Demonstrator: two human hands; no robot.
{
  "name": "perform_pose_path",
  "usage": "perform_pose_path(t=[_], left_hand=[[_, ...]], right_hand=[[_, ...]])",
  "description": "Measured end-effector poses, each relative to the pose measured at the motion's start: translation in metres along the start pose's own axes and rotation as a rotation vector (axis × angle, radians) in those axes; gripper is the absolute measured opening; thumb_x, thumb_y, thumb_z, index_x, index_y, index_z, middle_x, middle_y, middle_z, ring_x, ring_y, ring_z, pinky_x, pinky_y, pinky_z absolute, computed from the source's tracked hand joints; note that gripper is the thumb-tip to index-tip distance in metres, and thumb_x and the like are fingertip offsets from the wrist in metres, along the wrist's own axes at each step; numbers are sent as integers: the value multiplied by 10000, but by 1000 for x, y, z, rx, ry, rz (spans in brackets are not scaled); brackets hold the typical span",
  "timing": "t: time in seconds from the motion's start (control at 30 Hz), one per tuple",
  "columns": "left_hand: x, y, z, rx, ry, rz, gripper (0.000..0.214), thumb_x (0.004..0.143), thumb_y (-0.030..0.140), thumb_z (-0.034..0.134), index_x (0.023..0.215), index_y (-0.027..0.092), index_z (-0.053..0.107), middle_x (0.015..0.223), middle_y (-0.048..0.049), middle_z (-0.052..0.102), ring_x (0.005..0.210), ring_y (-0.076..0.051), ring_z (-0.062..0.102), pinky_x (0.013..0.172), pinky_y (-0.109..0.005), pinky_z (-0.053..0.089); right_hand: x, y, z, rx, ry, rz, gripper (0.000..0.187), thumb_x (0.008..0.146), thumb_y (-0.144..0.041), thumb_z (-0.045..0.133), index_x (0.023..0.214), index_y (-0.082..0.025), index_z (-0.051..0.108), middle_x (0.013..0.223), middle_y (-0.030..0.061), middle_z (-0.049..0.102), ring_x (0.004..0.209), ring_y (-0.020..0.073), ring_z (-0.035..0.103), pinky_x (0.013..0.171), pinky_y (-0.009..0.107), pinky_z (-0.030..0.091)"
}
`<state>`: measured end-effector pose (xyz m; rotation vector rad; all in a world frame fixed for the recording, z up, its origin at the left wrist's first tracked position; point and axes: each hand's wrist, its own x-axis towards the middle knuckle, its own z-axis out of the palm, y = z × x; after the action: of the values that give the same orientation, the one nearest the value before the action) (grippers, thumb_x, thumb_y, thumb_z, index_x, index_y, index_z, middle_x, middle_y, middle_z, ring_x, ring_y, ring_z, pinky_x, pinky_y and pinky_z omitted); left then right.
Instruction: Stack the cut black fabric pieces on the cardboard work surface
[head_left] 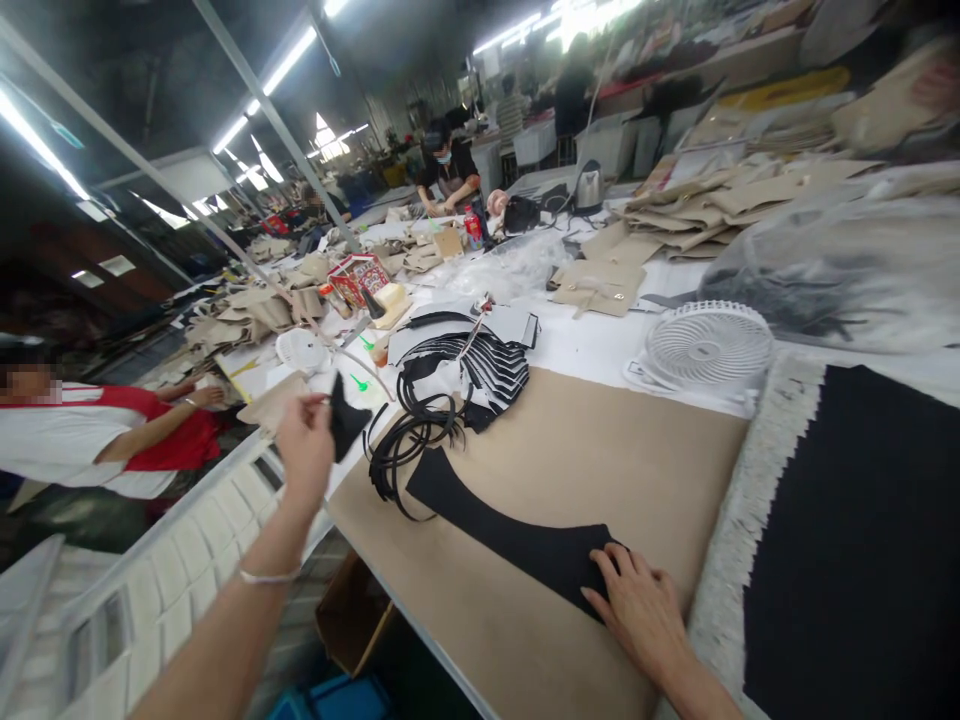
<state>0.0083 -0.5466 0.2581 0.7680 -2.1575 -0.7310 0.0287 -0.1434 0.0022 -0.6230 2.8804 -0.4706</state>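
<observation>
Raised at the left over the table's edge, my left hand (306, 448) pinches a small black fabric piece (346, 415) between thumb and fingers. My right hand (637, 605) rests with fingers spread on the wide right end of a long curved black fabric panel (517, 535). That panel lies flat on a brown sheet (600, 440) covering the table. Just beyond its left end sits a tangle of thin black strips (409, 450). Behind them a fanned stack of black-and-white cut pieces (495, 370) is laid out.
A white fan (705, 345) stands at the back right, near a large black sheet (855, 540) on pale padding. Farther back are a plastic-wrapped bundle (847, 265) and beige pieces. Below the table edge stands a cardboard box (352, 610). Co-workers sit at left and across.
</observation>
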Motion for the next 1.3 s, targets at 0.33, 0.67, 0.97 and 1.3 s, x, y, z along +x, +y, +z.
perform_pose_path(t=[0.33,0.67,0.97,1.3], left_hand=[[-322,50,73,-253,-556,-271,274,927,336,381,1088,171,528,944,-96,634,891,-210,612,822,-346,465],[-462,125,41,-330,-1020,-52,404,974,322,252,1203,138,529,1139,-156,633,1077,-247,603,938,-402,446],[-508,143,36,-306,-1210,-143,354,943,393,346,1188,205,520,1059,-142,615,986,-244,580,923,-390,421],[-452,88,51,-468,-1344,-412,584,653,295,777,1163,151,532,1154,-143,605,1138,-251,553,1040,-415,357]], right_hand=[[-68,-37,-81,1321,-270,365,650,784,-667,533,1225,-189,540,1086,101,662,985,262,635,808,389,518],[-189,27,-107,1124,-63,493,513,740,-608,623,1046,-197,660,997,56,705,978,270,634,823,305,510],[-250,65,-112,1187,15,585,523,755,-610,590,999,-155,674,882,80,709,843,279,651,756,365,528],[-275,81,-151,1102,80,426,406,828,-543,557,1020,-207,679,813,43,678,817,239,623,792,346,525]])
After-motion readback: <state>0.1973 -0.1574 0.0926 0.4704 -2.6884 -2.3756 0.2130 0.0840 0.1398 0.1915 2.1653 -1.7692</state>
